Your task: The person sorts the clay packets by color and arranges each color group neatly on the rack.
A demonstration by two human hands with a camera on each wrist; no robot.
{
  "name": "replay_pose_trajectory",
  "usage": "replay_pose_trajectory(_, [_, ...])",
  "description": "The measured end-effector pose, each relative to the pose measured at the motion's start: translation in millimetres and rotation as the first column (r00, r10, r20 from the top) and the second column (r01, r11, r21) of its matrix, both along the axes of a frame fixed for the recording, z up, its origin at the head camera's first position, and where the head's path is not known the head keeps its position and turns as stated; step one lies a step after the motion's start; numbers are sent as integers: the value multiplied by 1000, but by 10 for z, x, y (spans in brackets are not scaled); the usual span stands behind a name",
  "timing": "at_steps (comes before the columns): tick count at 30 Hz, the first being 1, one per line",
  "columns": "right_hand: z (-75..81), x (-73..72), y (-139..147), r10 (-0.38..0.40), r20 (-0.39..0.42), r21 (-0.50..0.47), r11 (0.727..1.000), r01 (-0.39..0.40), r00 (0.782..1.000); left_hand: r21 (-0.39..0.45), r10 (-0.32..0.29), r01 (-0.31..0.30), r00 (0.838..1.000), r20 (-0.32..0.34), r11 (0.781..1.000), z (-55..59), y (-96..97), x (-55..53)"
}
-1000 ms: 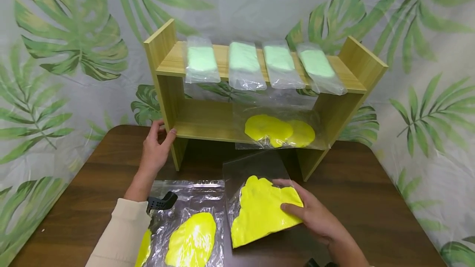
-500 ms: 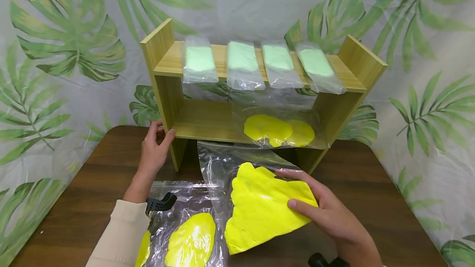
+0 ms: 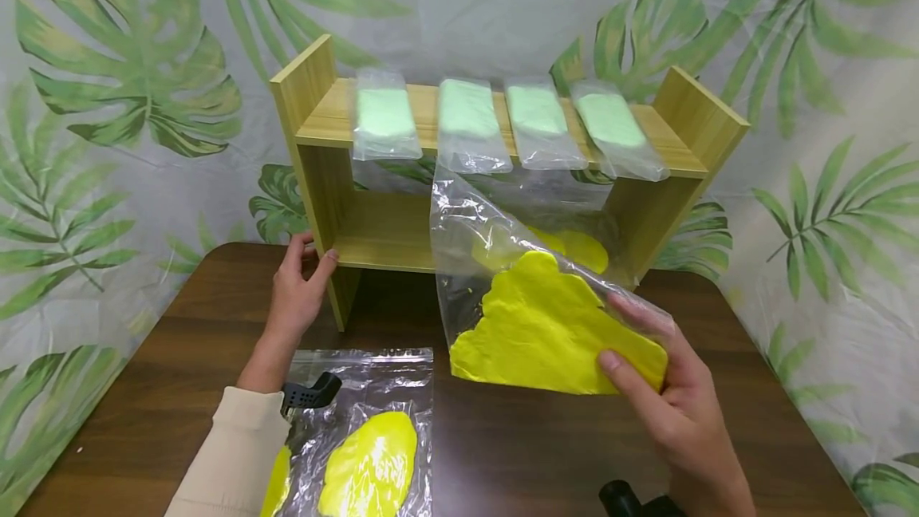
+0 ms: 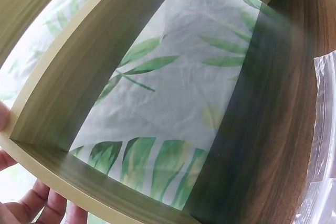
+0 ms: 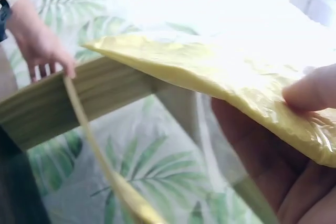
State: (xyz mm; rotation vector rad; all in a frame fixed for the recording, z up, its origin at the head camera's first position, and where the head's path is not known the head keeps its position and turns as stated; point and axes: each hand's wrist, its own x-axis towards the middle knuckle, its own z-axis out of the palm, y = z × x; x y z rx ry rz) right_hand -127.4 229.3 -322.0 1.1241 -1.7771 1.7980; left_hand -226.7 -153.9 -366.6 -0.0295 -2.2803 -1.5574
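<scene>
My right hand pinches the right end of a clear plastic bag of flat, yellow, clay-like material, thumb on its face and fingers behind. The bag is raised in front of a two-tier wooden shelf, its clear end upward. In the right wrist view the yellow slab appears edge-on. My left hand grips the shelf's left side panel at the lower board, thumb in front. The left wrist view shows fingers around that panel's edge.
Several bagged pale green blocks lie on the top board, ends overhanging. Bagged yellow pieces lie on the lower board's right side, partly hidden. Another bag of yellow material lies on the brown table, beside my left forearm.
My right hand has lifted the yellow bag up and to the right, off the table to the lower board's front. My left hand has stayed on the shelf.
</scene>
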Motion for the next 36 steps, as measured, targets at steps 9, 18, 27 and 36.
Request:
replay_pose_trajectory(9, [-199,-299,-137,-160,267,243,966,94,950,4,3,-3,1000,-3,1000,-7,12,5])
replay_pose_trajectory(18, [-342,-410,-217,9,754,28,999,-45,657,-2,-6,6,1000,21,1000,-34,2,-3])
replay_pose_trajectory(27, [-313,-412,-271,193,793,-177,981,-84,578,10,-6,6,1000,11,1000,-350,-141,-232])
replay_pose_trajectory(36, [-309,-476,-371,118,721,-191,981,32,683,12,2,-2,1000,-20,1000,-396,-160,-269])
